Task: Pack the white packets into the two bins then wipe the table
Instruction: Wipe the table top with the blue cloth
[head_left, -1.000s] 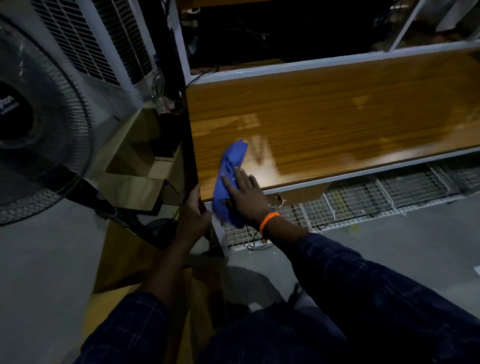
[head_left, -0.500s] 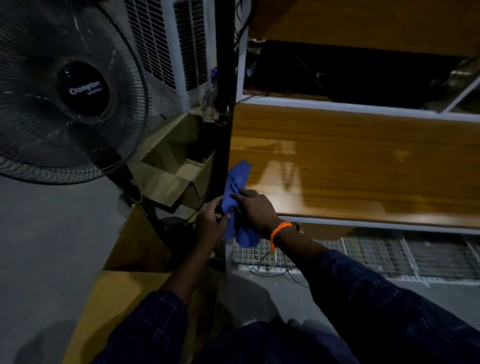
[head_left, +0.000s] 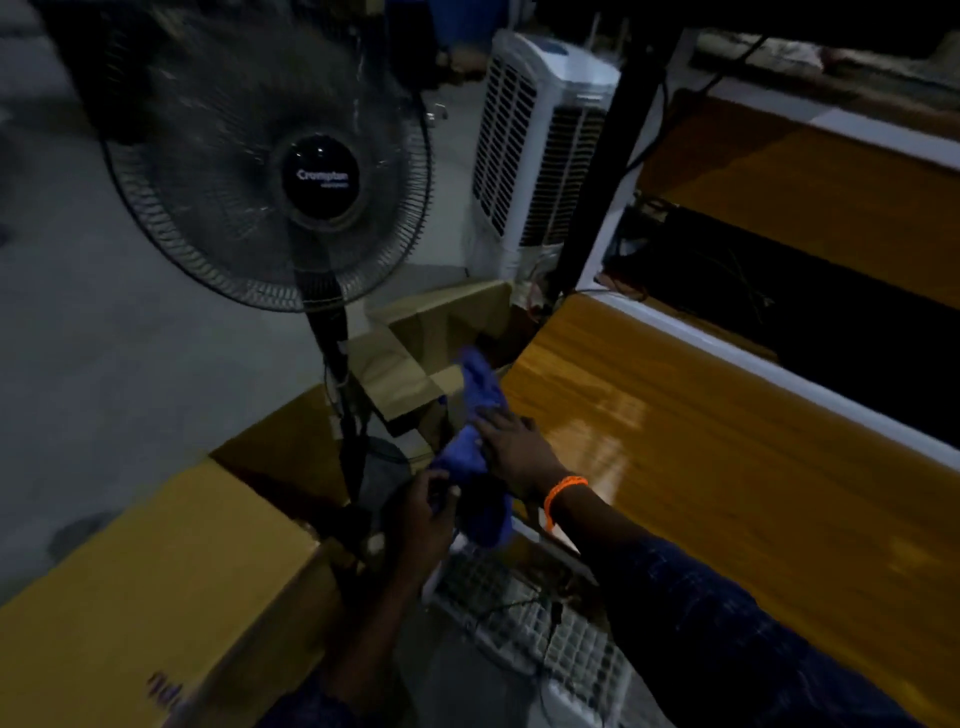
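A blue cloth (head_left: 480, 415) hangs over the left end of the glossy wooden table (head_left: 727, 467). My right hand (head_left: 511, 449), with an orange band at the wrist, presses on the cloth at the table's corner. Just below it, my left hand (head_left: 423, 512) grips the cloth's lower, dangling part off the table's edge. No white packets are in sight. Two open cardboard boxes stand on the floor to the left: a far one (head_left: 410, 358) and a near one (head_left: 171, 582). Their insides are dark.
A black pedestal fan (head_left: 270, 171) stands between the boxes, its pole (head_left: 343, 405) close to my left hand. A white air cooler (head_left: 540, 145) sits behind it. A wire mesh shelf (head_left: 519, 618) lies under the table. A second wooden shelf (head_left: 831, 208) is above right.
The view has swung left and down. The cloth came off the tabletop to its left corner, and my left hand took hold of its lower end.
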